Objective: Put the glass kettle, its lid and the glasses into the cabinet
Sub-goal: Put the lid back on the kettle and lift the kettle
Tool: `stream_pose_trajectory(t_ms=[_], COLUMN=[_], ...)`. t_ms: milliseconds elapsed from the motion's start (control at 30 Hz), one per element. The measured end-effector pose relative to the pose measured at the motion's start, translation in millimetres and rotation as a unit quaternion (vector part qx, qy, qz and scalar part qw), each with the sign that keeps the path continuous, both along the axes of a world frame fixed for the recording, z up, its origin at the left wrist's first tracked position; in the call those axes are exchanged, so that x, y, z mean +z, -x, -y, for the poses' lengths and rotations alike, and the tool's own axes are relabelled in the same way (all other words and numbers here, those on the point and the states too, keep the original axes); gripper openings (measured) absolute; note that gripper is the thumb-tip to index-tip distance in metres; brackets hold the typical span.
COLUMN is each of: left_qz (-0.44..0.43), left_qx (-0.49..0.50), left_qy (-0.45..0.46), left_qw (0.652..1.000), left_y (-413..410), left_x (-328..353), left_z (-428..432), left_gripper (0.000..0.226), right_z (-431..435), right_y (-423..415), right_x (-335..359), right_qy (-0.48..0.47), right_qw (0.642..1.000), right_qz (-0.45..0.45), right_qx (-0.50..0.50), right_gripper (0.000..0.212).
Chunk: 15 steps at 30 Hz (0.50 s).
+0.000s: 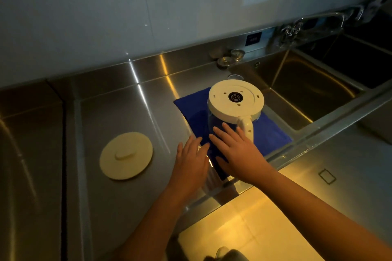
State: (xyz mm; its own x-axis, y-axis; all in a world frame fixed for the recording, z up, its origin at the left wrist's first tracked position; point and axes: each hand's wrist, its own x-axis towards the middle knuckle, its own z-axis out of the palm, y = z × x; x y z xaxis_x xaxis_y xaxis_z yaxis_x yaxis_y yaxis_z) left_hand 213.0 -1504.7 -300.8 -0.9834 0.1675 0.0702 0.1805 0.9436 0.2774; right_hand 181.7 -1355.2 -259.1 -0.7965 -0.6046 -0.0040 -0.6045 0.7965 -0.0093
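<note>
Glass kettle (233, 108) stood upside down on the blue cloth (273, 133), just left of the sink (301, 82); lid (126, 155) lay apart to the left; my left hand (192, 161) and right hand (237, 150) hovered near it, fingers spread, holding nothing; glass likely slippery, fragile, bottom-heavy; white handle (247, 126) looked the safest hold.

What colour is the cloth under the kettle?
Deep blue: the cloth under the upside-down kettle, seen in the head view.

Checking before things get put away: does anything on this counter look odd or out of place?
The glass kettle stands upside down on the blue cloth, its white base facing up. Its lid lies apart on the steel counter, to the left. Nothing looks spilled or broken. Both hands, left and right, are open.
</note>
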Motion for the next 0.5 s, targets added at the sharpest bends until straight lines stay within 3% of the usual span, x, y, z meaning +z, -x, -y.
stream_pose_trajectory(t_ms=[500], left_qz=[0.01], left_qx=[0.08], left_qy=[-0.04], left_qw=[0.996], left_y=[-17], left_x=[-1], left_z=[-58], left_gripper=[0.045], right_z=[-60], right_y=[41], right_x=[-6], right_qy=[-0.041], right_qw=[0.963], right_qz=[-0.144], right_qx=[0.222], right_gripper=[0.065])
